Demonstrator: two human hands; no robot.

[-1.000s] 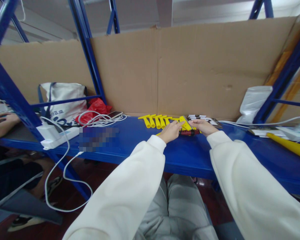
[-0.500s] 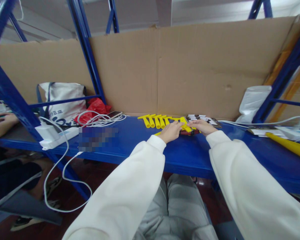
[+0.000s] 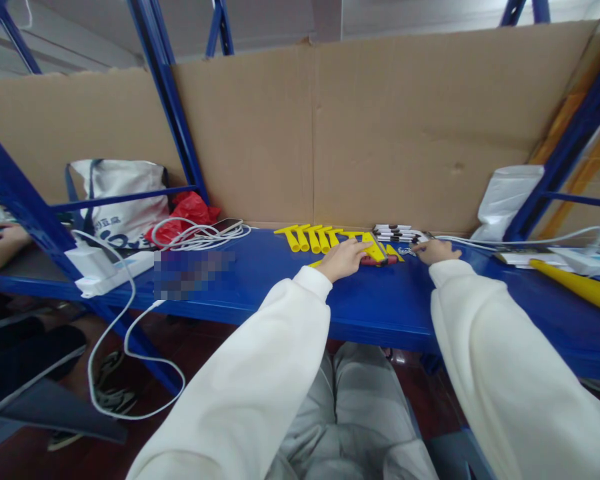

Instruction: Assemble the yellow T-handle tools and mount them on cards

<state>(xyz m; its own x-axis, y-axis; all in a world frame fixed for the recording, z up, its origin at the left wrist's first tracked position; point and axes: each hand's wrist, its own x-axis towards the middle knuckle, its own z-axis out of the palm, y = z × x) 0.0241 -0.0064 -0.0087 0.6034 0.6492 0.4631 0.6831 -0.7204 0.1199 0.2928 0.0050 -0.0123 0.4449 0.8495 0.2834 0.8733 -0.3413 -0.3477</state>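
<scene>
My left hand [image 3: 344, 261] is closed on a yellow T-shaped plastic scraper [image 3: 375, 248], its wide head pointing away to the right. Beneath that head lies a red-and-black handled tool [image 3: 386, 261], partly covered. My right hand [image 3: 436, 251] has its fingers drawn together and lowered at a scatter of small silvery pieces [image 3: 407, 251]; whatever is at the fingertips is too small to name. Several more yellow T-shaped pieces [image 3: 303, 239] lie in a row left of my hands. Small yellow pointed bits [image 3: 393, 252] rest between the scraper and the silvery pieces.
Behind my hands are stacked white-and-black strips [image 3: 397, 233] against a cardboard wall [image 3: 380, 133]. Coiled white cable [image 3: 200, 239], a power strip [image 3: 115, 273] and a cloth bag [image 3: 123, 200] sit left. A yellow long object [image 3: 575, 287] lies right. Another person's arm [image 3: 5, 247] shows far left.
My right hand has left the yellow scraper and moved right to the small silvery pieces. My left hand has stayed at the scraper. The camera view has shifted slightly.
</scene>
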